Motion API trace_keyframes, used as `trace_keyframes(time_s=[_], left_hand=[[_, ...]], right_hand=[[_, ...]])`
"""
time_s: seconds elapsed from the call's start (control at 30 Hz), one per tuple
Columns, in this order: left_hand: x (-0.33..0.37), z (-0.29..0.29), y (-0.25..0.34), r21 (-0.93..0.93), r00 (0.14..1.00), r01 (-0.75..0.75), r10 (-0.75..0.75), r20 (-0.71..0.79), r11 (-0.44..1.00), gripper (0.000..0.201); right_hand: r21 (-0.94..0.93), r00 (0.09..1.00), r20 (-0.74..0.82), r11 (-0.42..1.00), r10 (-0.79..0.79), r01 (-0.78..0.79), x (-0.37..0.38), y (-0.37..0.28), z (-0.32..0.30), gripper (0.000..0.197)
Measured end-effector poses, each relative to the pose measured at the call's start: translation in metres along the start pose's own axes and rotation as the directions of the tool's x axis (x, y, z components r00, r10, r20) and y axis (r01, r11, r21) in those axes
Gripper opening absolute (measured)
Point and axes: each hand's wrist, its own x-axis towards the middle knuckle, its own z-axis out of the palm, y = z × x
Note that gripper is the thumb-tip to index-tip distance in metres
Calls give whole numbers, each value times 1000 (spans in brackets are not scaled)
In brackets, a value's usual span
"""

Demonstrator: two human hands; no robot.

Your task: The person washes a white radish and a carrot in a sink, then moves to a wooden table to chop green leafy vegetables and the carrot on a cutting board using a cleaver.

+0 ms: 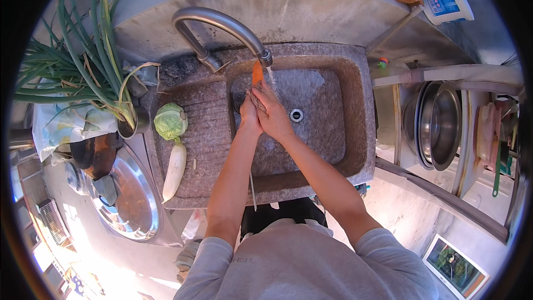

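An orange carrot (257, 71) points up out of my two hands, under the mouth of the curved metal faucet (222, 19). Water runs from the faucet just beside the carrot, into the stone sink (360, 116). My left hand (249, 110) and my right hand (271, 110) are pressed together around the carrot's lower part, fingers closed. They hide that end of it. A small greyish edge shows between the fingers; I cannot make out what it is. The metal drain (296, 115) lies to the right of my hands.
On the ribbed drainboard (208, 133) at left lie a cabbage (171, 121) and a white radish (175, 171). Green onions (97, 72) stand in a pot beyond. A large metal lid (129, 200) is at lower left. Metal basins (441, 125) stand on the right-hand rack.
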Motion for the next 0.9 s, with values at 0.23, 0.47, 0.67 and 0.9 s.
trace_keyframes(time_s=[0.23,0.47,0.67,0.9], left_hand=[[-37,10,-3,232,994,22,-45,97,972,41],[-47,-6,-9,-126,891,159,-87,445,979,53],[-2,-3,-2,-269,970,81,-14,241,960,53],[34,-14,-21,-314,952,28,70,297,949,34]], right_hand=[[-203,971,-229,979,-64,17,87,44,8,31],[738,794,-340,667,504,-107,121,97,-26,17],[782,857,-34,548,515,-298,39,0,-27,24],[-138,927,-292,969,-236,203,1,13,2,30]])
